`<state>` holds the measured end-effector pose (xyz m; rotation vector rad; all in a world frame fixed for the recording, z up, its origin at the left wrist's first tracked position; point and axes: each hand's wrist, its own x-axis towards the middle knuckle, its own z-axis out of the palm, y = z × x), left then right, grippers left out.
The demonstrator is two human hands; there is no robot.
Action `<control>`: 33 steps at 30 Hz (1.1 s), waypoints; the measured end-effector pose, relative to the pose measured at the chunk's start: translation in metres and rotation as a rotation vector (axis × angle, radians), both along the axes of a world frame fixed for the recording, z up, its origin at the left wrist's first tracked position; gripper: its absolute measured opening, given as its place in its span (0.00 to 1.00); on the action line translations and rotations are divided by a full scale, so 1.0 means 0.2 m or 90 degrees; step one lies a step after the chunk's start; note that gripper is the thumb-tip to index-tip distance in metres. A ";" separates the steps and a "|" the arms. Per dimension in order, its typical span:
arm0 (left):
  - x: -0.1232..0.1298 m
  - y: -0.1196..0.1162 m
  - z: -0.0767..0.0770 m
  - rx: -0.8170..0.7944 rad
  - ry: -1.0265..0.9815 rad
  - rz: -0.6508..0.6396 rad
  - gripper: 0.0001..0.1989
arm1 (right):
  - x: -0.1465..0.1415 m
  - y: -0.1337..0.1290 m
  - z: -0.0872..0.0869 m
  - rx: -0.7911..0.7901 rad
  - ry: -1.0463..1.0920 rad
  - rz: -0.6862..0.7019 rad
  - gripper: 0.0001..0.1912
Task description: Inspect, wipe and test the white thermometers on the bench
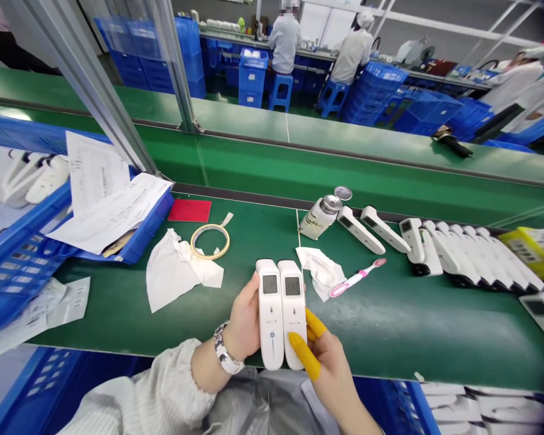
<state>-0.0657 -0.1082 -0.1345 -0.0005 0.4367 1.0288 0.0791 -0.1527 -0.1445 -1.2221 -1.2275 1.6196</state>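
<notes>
Two white handheld thermometers with small grey screens are held upright side by side above the table's near edge. My left hand [245,317] is closed round the left thermometer [271,332], its fingers mostly behind it. The right thermometer [292,308] is in my right hand [324,356], whose yellow-covered thumb lies on its front and another yellow-covered finger at its side. Beyond them, a crumpled white cloth [321,272] touches a pink and white toothbrush [358,278]. A bottle [320,217] with its lid raised stands behind the cloth.
More thermometers [471,254] line the right back of the green table [390,326], near a yellow box [532,251]. On the left are a tape roll [210,241], white cloth [172,272], red card [189,211] and blue baskets [22,260] with papers. People sit across the aisle.
</notes>
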 end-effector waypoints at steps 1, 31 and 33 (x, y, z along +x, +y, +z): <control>0.00 0.00 0.00 0.007 -0.006 -0.002 0.30 | 0.00 0.00 0.00 0.001 -0.004 0.001 0.17; -0.01 0.01 0.01 -0.002 -0.041 -0.030 0.32 | 0.06 -0.03 -0.08 0.078 -0.078 -0.047 0.18; -0.01 0.01 0.00 0.000 -0.048 -0.037 0.32 | 0.06 -0.03 -0.08 0.079 -0.090 -0.057 0.18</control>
